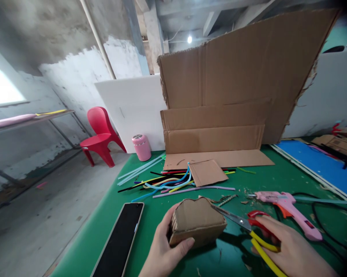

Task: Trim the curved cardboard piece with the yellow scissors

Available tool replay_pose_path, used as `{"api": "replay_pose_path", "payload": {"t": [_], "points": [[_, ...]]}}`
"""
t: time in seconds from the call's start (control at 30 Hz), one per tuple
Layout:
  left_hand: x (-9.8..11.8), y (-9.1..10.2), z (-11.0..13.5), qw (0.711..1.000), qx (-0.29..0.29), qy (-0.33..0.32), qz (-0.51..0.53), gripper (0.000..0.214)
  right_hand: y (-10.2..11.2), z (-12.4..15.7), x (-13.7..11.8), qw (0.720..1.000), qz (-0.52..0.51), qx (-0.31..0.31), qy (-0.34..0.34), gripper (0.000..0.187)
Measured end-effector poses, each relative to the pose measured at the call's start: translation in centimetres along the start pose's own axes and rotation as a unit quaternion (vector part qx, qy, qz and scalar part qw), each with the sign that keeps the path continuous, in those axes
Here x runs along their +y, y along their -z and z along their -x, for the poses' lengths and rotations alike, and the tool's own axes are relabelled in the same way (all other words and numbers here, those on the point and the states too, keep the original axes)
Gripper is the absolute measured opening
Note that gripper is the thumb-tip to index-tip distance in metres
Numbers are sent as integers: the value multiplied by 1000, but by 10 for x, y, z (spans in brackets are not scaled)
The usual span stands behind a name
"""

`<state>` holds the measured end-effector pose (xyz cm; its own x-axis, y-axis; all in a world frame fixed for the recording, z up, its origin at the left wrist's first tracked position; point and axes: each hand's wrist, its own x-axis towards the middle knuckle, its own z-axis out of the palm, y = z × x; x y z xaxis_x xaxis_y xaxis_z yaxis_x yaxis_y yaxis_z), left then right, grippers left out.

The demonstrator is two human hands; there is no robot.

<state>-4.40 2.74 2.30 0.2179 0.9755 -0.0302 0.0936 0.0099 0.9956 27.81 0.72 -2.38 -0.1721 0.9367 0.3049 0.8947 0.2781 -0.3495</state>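
My left hand [164,246] is closed round a small folded piece of brown cardboard [196,221], thumb on its front face, held just above the green table [104,219]. My right hand [291,250] grips red-and-yellow-handled scissors [249,225]. Their blades point left and touch the upper right edge of the cardboard piece. A pink glue gun [285,207] lies just beyond my right hand.
A black phone [120,240] lies face up at the left. Several coloured pipe cleaners and straws [167,182] and a cardboard square [206,172] lie mid-table. Large cardboard sheets [233,88] stand behind, a pink canister [141,147] beside them. A blue board [320,163] is at right, a red chair [100,134] on the floor.
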Motion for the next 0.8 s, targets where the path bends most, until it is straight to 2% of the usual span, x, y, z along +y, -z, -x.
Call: {"api": "replay_pose_path", "payload": {"t": [0.43,0.67,0.8], "points": [[1,-3,0,1000,-12,11,-1,82,4,-5,-4,999,-50,-3,17,26],[1,-2,1,1000,-10,18,1,81,4,-4,-2,998,-33,40,48,28],[1,-3,0,1000,-5,15,-2,82,-2,-1,1,999,-22,33,35,32]]}}
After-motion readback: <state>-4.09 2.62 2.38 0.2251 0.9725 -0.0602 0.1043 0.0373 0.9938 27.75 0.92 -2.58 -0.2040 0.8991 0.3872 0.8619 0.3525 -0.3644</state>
